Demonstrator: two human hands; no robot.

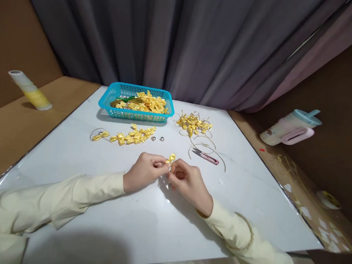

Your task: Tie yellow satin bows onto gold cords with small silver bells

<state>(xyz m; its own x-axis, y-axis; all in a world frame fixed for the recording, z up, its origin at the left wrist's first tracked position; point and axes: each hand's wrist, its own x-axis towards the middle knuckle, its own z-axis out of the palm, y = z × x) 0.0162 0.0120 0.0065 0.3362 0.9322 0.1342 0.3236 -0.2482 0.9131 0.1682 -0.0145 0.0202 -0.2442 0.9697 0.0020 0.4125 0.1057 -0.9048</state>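
Note:
Near the middle of the white tabletop, a small yellow ribbon bow (171, 158) is pinched in the fingertips of my left hand (148, 169). My right hand (188, 181) meets it there, thumb and forefinger closed at the lower side of the bow. Whatever lies between the right fingertips is too small and hidden to make out. Just beyond the hands are two small silvery heart-shaped pieces (157, 138). A loose row of yellow bows (134, 136) lies to their left, and one bow with a looped cord (101, 135) sits farther left.
A turquoise basket (105, 104) of bows stands at the back. Corded bows (194, 123) are heaped right of it. Pink-handled thread snips (206, 155) lie among cord pieces. A lidded cup (280, 128) and tape roll (328, 199) are at right, a yellow thread spool (33, 92) at left.

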